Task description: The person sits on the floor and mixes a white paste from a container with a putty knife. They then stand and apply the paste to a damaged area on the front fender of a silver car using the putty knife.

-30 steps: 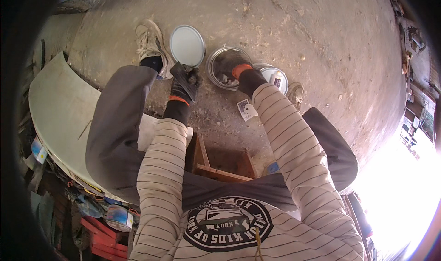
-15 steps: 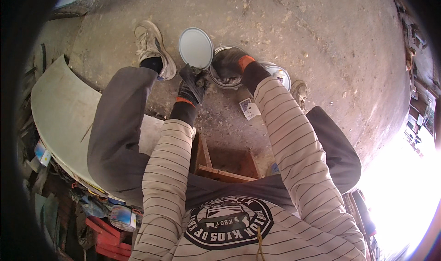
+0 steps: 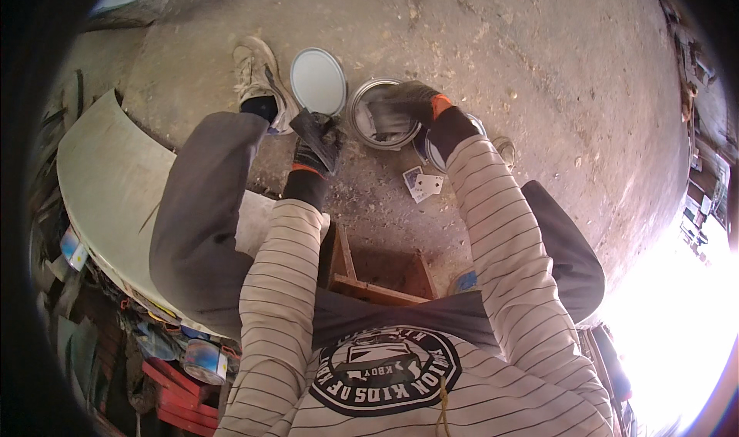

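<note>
My left hand, in a dark glove with an orange cuff edge, is closed on a dark flat plate with a straight edge. Just beyond it lies a round grey lid. My right hand, gloved alike, is over the right part of an open round metal tin. Its fingers are smeared by motion, and whether they hold anything does not show. Greyish stuff is visible inside the tin. A second tin is partly hidden behind my right wrist.
Playing cards lie on the gritty concrete floor. I sit with my legs spread around an open wooden box. A curved pale panel stands to my left, near a red object and a paint can.
My right hand has drawn up and to the right, uncovering more of the tin's inside. More of the cards shows. My left hand keeps its hold on the plate.
</note>
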Motion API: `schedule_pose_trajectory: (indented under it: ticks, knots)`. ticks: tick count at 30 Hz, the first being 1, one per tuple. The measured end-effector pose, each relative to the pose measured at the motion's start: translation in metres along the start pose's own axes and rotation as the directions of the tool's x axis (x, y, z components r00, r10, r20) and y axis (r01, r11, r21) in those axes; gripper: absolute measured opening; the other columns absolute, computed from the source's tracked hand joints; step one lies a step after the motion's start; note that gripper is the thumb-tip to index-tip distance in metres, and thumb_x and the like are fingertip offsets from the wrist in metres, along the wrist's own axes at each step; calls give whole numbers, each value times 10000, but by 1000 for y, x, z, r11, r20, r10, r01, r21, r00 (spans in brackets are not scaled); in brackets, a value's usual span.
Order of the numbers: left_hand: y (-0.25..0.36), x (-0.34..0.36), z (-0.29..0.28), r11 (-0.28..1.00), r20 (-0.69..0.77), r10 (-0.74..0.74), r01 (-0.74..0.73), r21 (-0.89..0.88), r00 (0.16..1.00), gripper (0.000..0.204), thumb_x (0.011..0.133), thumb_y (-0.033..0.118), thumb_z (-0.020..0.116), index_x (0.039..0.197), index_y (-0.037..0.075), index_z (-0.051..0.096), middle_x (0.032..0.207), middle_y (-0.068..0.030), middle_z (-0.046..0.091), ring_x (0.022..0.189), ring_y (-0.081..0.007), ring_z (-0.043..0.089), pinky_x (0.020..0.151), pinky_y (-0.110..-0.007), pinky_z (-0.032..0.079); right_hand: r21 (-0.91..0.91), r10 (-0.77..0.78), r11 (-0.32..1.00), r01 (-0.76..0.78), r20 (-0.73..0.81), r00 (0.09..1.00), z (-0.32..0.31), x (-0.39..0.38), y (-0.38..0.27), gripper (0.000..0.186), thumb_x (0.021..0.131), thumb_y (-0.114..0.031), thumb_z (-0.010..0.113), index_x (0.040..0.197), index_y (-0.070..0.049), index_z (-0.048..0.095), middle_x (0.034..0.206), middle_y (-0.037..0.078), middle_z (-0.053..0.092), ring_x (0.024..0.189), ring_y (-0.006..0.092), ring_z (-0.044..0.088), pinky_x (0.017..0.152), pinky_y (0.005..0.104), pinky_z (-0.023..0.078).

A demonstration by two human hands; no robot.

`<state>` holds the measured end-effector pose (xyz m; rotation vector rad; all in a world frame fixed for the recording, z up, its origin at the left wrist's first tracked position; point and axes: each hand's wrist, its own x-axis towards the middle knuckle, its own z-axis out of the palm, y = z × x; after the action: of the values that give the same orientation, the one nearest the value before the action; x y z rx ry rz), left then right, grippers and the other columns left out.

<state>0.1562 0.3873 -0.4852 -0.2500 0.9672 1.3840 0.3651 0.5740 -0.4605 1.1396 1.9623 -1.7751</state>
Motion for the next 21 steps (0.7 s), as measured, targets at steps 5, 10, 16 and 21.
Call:
schedule_pose_trajectory:
  ticks: [5, 10, 16, 21]
  knots:
    - [34, 0, -12, 998, -133, 12, -20, -58, 991, 161, 989, 277, 522, 1120, 193, 565, 936, -4, 633, 751, -148, 585, 609, -305, 488, -11, -188, 982, 188, -104, 977, -15, -34, -1, 315, 913, -306, 637, 1113, -74, 708, 1023, 78, 708, 943, 181, 642, 829, 326, 508]
    - [46, -14, -13, 1000, -222, 22, -23, -3, 975, 109, 944, 237, 589, 1045, 198, 590, 844, -32, 643, 572, -155, 550, 523, -313, 476, -20, -13, 1000, 9, -203, 979, -13, -70, -12, 273, 913, -179, 669, 1143, -34, 691, 1000, 27, 707, 880, 117, 635, 800, 286, 520]
    - [36, -15, -18, 995, -218, 32, -53, -90, 975, 84, 900, 144, 633, 973, 140, 593, 736, -6, 632, 526, -169, 549, 531, -319, 484, 748, 179, 660, 75, -254, 951, -14, -104, -22, 317, 940, -151, 634, 1227, -15, 635, 1050, 49, 686, 901, 122, 630, 808, 262, 524]
    - [12, -8, -4, 802, -249, 268, -72, 593, 931, 90, 879, 124, 637, 924, 62, 588, 833, -72, 664, 716, -204, 627, 628, -340, 509, 511, 88, 848, 143, -402, 911, -31, -157, -44, 335, 941, -132, 636, 1247, 3, 616, 1068, 62, 675, 913, 129, 623, 798, 263, 522]
